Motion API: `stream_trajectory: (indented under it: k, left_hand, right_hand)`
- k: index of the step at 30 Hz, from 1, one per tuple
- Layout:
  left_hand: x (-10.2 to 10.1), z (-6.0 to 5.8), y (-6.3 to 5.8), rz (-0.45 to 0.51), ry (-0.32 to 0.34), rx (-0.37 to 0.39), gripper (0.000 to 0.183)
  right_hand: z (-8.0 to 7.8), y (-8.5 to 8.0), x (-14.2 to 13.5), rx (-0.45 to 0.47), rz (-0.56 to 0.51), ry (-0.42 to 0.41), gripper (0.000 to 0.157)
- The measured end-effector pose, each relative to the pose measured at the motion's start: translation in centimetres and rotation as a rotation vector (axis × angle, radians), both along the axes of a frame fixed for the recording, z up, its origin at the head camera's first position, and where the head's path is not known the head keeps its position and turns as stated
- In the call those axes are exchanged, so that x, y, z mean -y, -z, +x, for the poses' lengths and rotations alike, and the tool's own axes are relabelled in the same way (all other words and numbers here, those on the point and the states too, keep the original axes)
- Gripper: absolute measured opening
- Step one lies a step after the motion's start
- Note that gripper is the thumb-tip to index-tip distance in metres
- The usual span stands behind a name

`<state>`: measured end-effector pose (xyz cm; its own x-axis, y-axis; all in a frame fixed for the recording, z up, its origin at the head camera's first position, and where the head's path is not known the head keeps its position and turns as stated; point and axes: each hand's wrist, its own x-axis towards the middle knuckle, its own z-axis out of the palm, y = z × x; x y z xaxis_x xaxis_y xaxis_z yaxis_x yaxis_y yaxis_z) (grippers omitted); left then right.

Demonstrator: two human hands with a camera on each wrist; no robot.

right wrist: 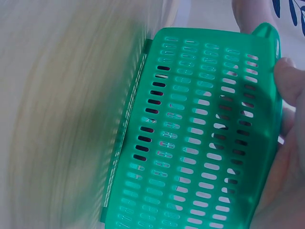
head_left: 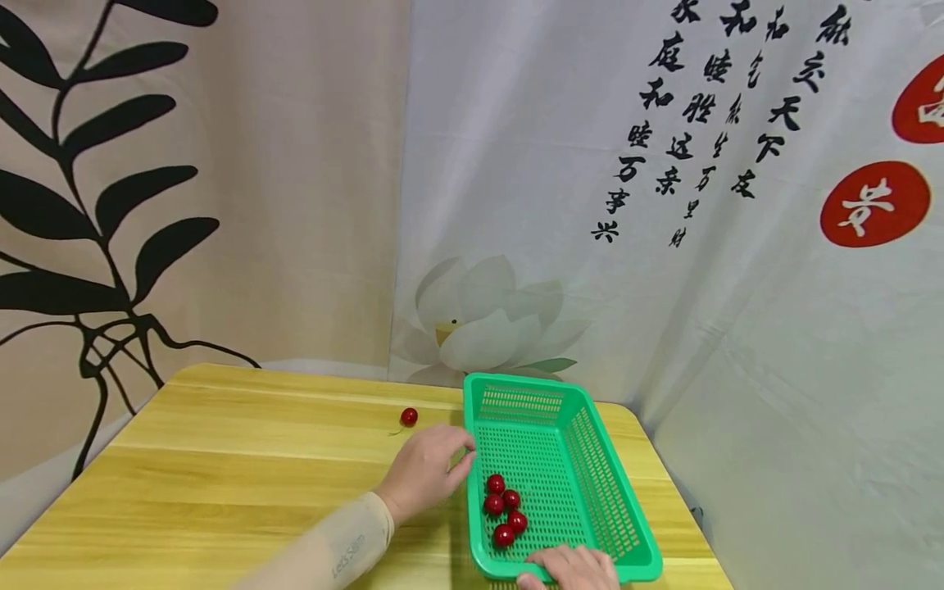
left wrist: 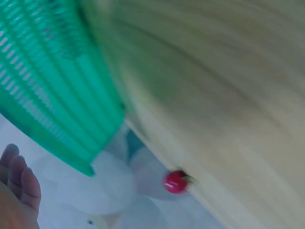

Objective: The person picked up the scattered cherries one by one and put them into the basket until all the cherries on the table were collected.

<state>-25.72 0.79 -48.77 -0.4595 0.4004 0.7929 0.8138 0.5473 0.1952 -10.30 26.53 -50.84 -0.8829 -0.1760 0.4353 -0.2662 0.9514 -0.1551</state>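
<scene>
A green plastic basket (head_left: 564, 459) stands on the table's right part, with several red cherries (head_left: 504, 536) lying inside near its front left corner. My left hand (head_left: 424, 471) hovers beside the basket's left rim, fingers bent loosely toward it, and no cherry shows in it. In the left wrist view, the fingers of that hand (left wrist: 21, 191) appear at the lower left, apart from the basket (left wrist: 71, 105). One cherry with a stem (head_left: 409, 417) lies on the table beyond the left hand. My right hand (head_left: 575, 567) grips the basket's near rim, thumb outside the wall (right wrist: 190, 129).
The wooden table (head_left: 243, 467) reaches back to a printed cloth curtain (head_left: 310, 205) with leaves, a lotus and writing. Another cloth (head_left: 826, 369) hangs along the right side. The basket stands close to the table's right edge.
</scene>
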Motion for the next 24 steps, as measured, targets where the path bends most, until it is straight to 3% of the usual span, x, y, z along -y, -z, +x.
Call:
stream_trajectory:
  k: [5,10,15,24]
  left_hand:
    - [3.1,-0.4,1.8,-0.094,-0.076,0.000,0.019]
    - [6.5,-0.4,2.9,-0.272,-0.183,0.130,0.024]
    - [9.5,-0.4,3.4,-0.394,-0.265,0.248,0.034]
    - [12.4,-1.2,3.6,-0.493,-0.348,0.301,0.053]
  right_hand:
    - [-0.2,0.1,0.0,-0.033,-0.009,0.008,0.009]
    - [-0.1,0.2,0.1,-0.034,-0.016,0.006,0.008]
    - [0.0,0.1,0.2,-0.016,-0.018,0.004,0.008]
    - [0.1,0.1,0.2,-0.031,-0.040,0.014,0.007]
